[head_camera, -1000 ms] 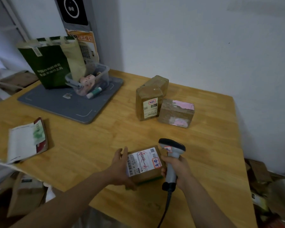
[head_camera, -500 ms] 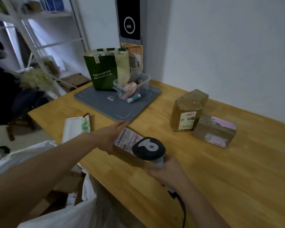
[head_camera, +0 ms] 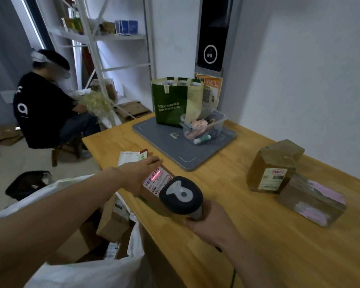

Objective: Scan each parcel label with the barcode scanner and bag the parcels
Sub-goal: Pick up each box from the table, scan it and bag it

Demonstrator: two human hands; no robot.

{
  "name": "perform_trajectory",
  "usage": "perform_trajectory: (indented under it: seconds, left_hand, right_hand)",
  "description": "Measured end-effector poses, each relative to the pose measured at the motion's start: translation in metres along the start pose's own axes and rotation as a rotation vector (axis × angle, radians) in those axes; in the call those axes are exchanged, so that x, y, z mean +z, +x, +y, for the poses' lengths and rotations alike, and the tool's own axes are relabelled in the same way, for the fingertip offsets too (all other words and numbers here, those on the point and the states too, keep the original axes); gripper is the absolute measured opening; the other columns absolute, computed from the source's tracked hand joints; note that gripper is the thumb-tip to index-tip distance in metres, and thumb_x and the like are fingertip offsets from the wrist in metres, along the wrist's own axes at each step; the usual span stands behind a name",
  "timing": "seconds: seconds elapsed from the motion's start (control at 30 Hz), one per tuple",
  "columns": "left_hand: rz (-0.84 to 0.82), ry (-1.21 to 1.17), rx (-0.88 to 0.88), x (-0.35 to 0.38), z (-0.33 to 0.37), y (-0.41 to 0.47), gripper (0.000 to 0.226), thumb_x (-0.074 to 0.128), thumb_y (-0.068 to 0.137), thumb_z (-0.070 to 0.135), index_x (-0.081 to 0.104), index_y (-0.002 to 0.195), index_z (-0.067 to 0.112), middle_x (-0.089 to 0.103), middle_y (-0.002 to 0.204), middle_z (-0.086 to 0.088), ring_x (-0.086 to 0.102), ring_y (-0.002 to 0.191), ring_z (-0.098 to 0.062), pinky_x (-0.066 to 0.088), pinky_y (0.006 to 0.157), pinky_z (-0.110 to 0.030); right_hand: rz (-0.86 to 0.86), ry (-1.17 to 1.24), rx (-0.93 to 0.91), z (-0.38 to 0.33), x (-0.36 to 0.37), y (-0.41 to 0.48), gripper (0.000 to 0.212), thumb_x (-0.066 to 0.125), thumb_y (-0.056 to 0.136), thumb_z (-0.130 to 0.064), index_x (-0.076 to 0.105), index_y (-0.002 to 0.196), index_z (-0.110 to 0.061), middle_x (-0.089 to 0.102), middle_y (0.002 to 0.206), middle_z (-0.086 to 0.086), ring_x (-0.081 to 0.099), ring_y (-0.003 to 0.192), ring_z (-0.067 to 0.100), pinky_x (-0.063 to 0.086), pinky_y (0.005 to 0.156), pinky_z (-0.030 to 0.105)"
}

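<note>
Midway: red scan line on label [head_camera: 154,181] of parcel [head_camera: 154,202] at table [head_camera: 258,235] edge; left hand [head_camera: 139,175] steadies it, fingers straight; right hand [head_camera: 208,223] clamped round scanner [head_camera: 182,194]. Tall parcel [head_camera: 272,167], pink-taped parcel [head_camera: 312,200] apparently wait; white bag [head_camera: 92,273] holds boxes.

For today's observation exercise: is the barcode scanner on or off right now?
On. The scanner casts a red line across the label on the parcel.

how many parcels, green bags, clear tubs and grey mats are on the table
parcels: 3
green bags: 1
clear tubs: 1
grey mats: 1
total: 6
</note>
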State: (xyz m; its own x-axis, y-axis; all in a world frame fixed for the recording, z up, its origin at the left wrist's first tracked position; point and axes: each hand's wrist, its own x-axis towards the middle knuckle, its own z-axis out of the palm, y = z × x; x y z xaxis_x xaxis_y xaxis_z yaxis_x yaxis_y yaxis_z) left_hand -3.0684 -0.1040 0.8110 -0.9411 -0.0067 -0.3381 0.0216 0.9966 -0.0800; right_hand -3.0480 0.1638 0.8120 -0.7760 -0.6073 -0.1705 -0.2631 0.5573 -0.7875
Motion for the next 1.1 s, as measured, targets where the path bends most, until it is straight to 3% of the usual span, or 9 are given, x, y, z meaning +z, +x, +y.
perform_trajectory:
  seconds: [0.27,0.47,0.63,0.7,0.87,0.93,1.0,1.03,1.1]
  left_hand:
    - [0.011,-0.011,-0.051,0.005,-0.017,-0.012,0.123,0.082,0.071,0.023,-0.01,0.153,0.027,-0.012,0.159,0.006,0.014,0.146,-0.027,0.038,0.108,-0.036]
    - [-0.016,-0.036,-0.09,0.009,-0.026,-0.019,0.123,0.082,0.072,0.029,-0.01,0.153,0.027,-0.01,0.159,0.003,0.008,0.147,-0.027,0.032,0.114,-0.041]
    - [-0.018,-0.032,-0.115,0.013,-0.033,-0.024,0.124,0.083,0.07,0.027,-0.01,0.153,0.025,-0.009,0.159,0.001,0.014,0.146,-0.027,0.037,0.111,-0.04]
    - [-0.016,-0.063,-0.154,0.018,-0.038,-0.027,0.125,0.083,0.069,0.027,-0.009,0.153,0.023,-0.007,0.159,0.0,0.012,0.146,-0.027,0.034,0.113,-0.039]
    - [0.006,-0.274,-0.508,0.047,-0.063,-0.051,0.122,0.081,0.065,0.049,0.004,0.153,0.015,0.015,0.154,-0.01,0.019,0.141,-0.029,0.03,0.112,-0.042]
    - [0.026,-0.383,-0.718,0.069,-0.075,-0.065,0.11,0.078,0.064,0.058,0.023,0.148,0.013,0.033,0.145,-0.011,0.033,0.133,-0.029,0.037,0.106,-0.041]
    - [0.093,-0.447,-0.868,0.097,-0.089,-0.078,0.085,0.074,0.066,0.064,0.049,0.129,0.013,0.055,0.118,-0.006,0.052,0.109,-0.021,0.046,0.094,-0.034]
    - [0.103,-0.485,-0.939,0.108,-0.092,-0.082,0.077,0.071,0.068,0.066,0.053,0.122,0.014,0.057,0.109,-0.004,0.054,0.101,-0.019,0.047,0.09,-0.032]
    - [0.089,-0.584,-1.083,0.133,-0.104,-0.087,0.089,0.068,0.067,0.07,0.047,0.128,0.009,0.055,0.117,-0.011,0.054,0.105,-0.025,0.047,0.092,-0.036]
  right_hand:
    - [-0.046,-0.041,-0.054,-0.01,0.011,0.011,0.021,0.069,0.082,-0.018,0.056,0.094,-0.029,0.064,0.088,-0.007,0.063,0.083,0.007,0.057,0.079,0.027]
    - [-0.054,-0.053,-0.107,-0.019,0.015,0.018,0.024,0.068,0.082,-0.013,0.053,0.084,-0.031,0.062,0.08,-0.006,0.062,0.075,0.007,0.052,0.066,0.018]
    - [-0.091,-0.068,-0.115,-0.027,0.018,0.021,0.021,0.068,0.083,-0.014,0.054,0.095,-0.026,0.059,0.084,-0.01,0.063,0.086,0.01,0.056,0.078,0.024]
    - [-0.097,-0.08,-0.107,-0.029,0.021,0.023,0.023,0.069,0.083,-0.017,0.054,0.098,-0.025,0.058,0.083,-0.01,0.061,0.083,0.009,0.055,0.076,0.024]
    - [-0.133,0.088,0.001,-0.021,0.034,0.032,0.039,0.073,0.079,-0.022,0.046,0.104,-0.036,0.059,0.087,-0.007,0.061,0.073,0.01,0.05,0.061,0.022]
    - [-0.136,0.14,0.036,-0.016,0.039,0.036,0.032,0.071,0.08,-0.019,0.049,0.099,-0.032,0.06,0.078,-0.003,0.057,0.061,0.01,0.046,0.054,0.021]
    - [-0.135,0.184,0.061,-0.012,0.043,0.04,0.025,0.07,0.08,-0.016,0.052,0.094,-0.027,0.059,0.07,0.001,0.054,0.055,0.013,0.046,0.051,0.025]
    - [-0.138,0.2,0.074,-0.009,0.045,0.041,0.023,0.069,0.08,-0.015,0.053,0.092,-0.025,0.058,0.067,0.001,0.053,0.053,0.013,0.046,0.051,0.026]
    - [-0.146,0.228,0.106,-0.005,0.046,0.043,0.021,0.07,0.08,-0.014,0.053,0.091,-0.022,0.057,0.065,0.002,0.051,0.05,0.012,0.046,0.051,0.026]
